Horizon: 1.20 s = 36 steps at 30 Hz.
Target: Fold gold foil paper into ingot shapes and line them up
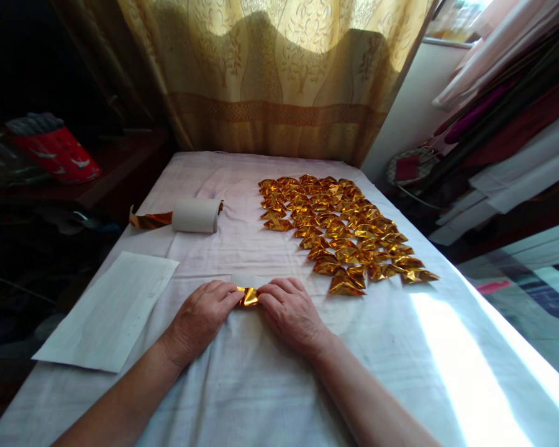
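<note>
Tablecloth bears illegible sheet; left hand, right hand pinch foil

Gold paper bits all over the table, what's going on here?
A person's left hand and right hand both pinch one small gold foil piece against the white tablecloth. Beyond the right hand lie rows of folded gold shapes, many laid out side by side. A white roll with a gold foil tail sits farther back on the left, and a white paper sheet lies beside the left hand.
</note>
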Available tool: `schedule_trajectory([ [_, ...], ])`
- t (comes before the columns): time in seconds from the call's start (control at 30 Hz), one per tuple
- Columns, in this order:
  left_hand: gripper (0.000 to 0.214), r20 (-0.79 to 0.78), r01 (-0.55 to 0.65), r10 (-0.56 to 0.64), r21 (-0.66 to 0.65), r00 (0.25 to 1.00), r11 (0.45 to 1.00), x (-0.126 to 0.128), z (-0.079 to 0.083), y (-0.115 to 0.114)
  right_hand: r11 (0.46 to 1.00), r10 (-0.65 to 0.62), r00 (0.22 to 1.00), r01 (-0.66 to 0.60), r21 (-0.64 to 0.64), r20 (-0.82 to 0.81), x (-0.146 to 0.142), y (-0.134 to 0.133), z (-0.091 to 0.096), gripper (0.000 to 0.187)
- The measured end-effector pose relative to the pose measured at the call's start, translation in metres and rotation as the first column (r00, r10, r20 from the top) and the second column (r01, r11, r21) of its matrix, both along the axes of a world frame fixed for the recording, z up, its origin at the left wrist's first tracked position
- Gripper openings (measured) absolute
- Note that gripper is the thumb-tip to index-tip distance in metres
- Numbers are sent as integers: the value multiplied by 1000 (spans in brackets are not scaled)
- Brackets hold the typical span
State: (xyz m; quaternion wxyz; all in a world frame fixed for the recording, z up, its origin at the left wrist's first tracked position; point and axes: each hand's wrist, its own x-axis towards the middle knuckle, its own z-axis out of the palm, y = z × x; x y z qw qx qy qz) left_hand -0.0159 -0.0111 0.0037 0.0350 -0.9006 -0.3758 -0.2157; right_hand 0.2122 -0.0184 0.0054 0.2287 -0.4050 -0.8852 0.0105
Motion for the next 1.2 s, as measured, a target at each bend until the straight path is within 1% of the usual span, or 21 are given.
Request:
schedule_trajectory([
  [0.1,34,16,44,-44,-49,999,998,7,1,-13,1000,7,1000,-7,-20,8,-2,-4,2,10],
  [0.2,35,7,21,-20,-65,1000,998,13,2,-22,997,7,999,-10,-74,-39,5,-5,1,9],
  [0.37,31,-32,5,-6,-43,999,999,17,4,-26,987,8,993,-27,-160,-121,25,2,-1,10],
  [0.5,31,-83,0,-6,-69,997,998,19,7,-27,979,7,990,-35,-203,-141,32,6,-4,12],
  [0.67,37,-119,-6,-9,-128,993,992,20,11,-29,973,-66,985,28,-228,-158,25,6,-7,9],
  [0.83,36,-123,15,-28,-110,992,994,20,12,-28,959,-168,965,113,-259,-202,15,5,-8,12],
  [0.97,34,-143,11,-24,-94,989,995,22,12,-28,947,-239,953,187,-262,-188,9,4,-6,16],
  [1.1,37,-140,-2,-9,-76,990,997,23,12,-28,942,-259,950,209,-262,-176,7,4,-6,17],
  [1.2,40,-151,1,-16,-96,988,995,23,12,-29,940,-268,948,218,-263,-172,8,4,-7,17],
])
